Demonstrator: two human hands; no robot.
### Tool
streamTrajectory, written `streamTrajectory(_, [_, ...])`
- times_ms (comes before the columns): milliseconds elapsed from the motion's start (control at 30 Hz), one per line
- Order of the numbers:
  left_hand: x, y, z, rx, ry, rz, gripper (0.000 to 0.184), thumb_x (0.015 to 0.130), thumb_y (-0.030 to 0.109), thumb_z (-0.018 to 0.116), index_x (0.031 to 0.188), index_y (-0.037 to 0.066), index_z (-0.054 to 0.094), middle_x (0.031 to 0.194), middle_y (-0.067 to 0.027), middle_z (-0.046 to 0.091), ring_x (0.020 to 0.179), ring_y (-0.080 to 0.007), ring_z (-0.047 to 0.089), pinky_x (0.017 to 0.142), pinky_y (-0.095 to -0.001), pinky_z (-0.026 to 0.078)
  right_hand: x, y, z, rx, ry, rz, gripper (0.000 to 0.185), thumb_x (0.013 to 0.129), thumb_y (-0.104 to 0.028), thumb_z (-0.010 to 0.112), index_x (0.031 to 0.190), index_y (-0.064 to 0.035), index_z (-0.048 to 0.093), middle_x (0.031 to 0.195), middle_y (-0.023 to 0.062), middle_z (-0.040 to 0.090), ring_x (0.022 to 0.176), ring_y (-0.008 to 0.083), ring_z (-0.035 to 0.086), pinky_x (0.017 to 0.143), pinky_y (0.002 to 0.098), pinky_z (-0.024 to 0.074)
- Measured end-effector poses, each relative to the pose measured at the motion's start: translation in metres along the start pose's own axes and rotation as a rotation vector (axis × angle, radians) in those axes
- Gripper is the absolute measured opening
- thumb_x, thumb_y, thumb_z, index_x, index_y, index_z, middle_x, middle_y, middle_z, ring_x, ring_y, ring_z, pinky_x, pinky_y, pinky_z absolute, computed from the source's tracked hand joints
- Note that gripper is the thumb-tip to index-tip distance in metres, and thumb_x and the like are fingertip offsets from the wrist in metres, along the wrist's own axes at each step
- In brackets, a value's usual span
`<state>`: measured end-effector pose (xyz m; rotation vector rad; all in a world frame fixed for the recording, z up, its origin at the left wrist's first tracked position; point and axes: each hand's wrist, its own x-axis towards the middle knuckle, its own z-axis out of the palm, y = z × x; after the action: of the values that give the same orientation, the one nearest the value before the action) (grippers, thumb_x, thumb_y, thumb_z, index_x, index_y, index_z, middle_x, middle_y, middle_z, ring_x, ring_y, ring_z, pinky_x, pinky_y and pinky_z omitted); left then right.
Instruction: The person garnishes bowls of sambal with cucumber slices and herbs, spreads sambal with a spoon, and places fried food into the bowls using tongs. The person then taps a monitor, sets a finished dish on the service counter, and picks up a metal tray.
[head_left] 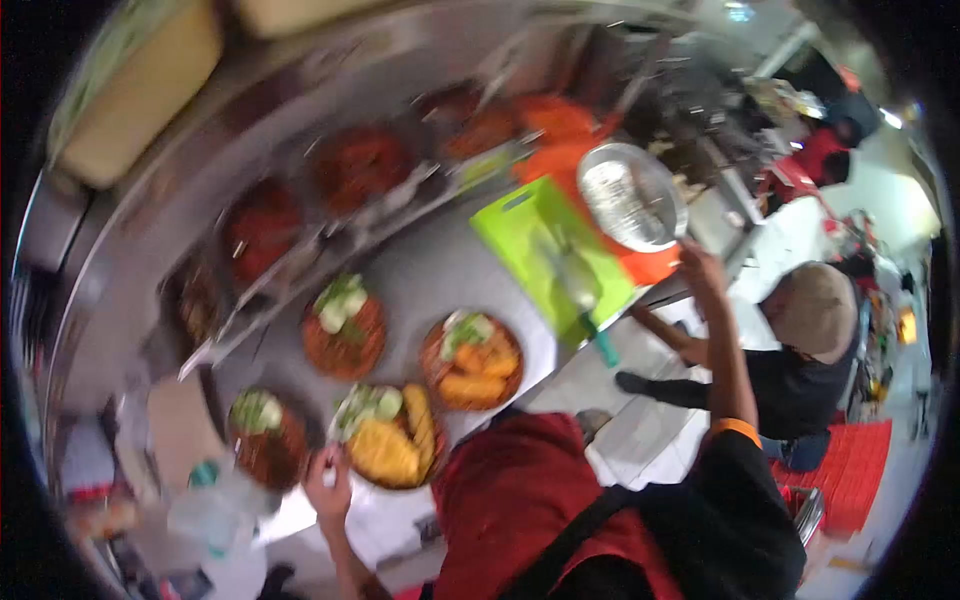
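Observation:
My right hand (697, 268) is closed on the near rim of a round metal bowl (632, 197), which is at the far right of the counter beside a green cutting board (545, 225). My left hand (328, 487) is beside a plate with a yellow folded omelette-like piece (384, 449), fingers bent but apart; whether it touches the plate's rim is unclear. To its left is a brown-sauced plate (268, 445) with green and white garnish. Further back are another sauced plate (344, 335) and a plate of golden rolled pieces (472, 362).
Red-sauce containers (360, 168) line the back. On the board lies a blurred knife-like tool with a green handle (600, 342). An orange surface (555, 135) extends beyond. A co-worker in a cap (815, 312) stands at right. Clear plastic (205, 518) lies at lower left.

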<state>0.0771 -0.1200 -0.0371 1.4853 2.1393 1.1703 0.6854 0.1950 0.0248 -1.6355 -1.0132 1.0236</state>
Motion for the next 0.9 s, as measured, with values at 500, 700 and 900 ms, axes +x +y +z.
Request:
streamTrajectory(500, [0.026, -0.013, -0.023, -0.127, -0.337, 0.155, 0.012, 0.081, 0.011, 0.063, 0.091, 0.005, 0.066, 0.076, -0.0098, 0.059, 0.064, -0.0265, 0.060, 0.058, -0.0378, 0.046, -0.425, 0.002, 0.231, -0.332, -0.273, 0.232, 0.030, 0.091, -0.018, 0.060, 0.108, 0.0070, 0.062, 0.075, 0.0080, 0.064, 0.068, 0.0120, 0.055, 0.062, 0.0283, 0.0461])
streamTrajectory(700, [0.026, -0.001, 0.004, -0.030, -0.522, 0.241, 0.012, 0.084, 0.015, 0.059, 0.089, 0.005, 0.065, 0.081, -0.0109, 0.061, 0.076, -0.0309, 0.060, 0.074, -0.0418, 0.046, -0.471, 0.018, 0.278, -0.568, -0.181, -0.173, 0.023, 0.086, -0.009, 0.063, 0.105, 0.0026, 0.063, 0.078, 0.0168, 0.065, 0.067, 0.0136, 0.060, 0.060, 0.0285, 0.0473])
streamTrajectory(900, [0.017, 0.002, 0.017, 0.017, -0.676, 0.236, 0.026, 0.086, 0.021, 0.059, 0.100, 0.000, 0.066, 0.090, -0.0161, 0.065, 0.090, -0.0338, 0.060, 0.084, -0.0408, 0.044, -0.470, -0.011, 0.270, -0.567, -0.210, 0.045, 0.023, 0.086, -0.009, 0.063, 0.104, 0.0034, 0.063, 0.072, 0.0164, 0.064, 0.066, 0.0128, 0.060, 0.060, 0.0292, 0.0487])
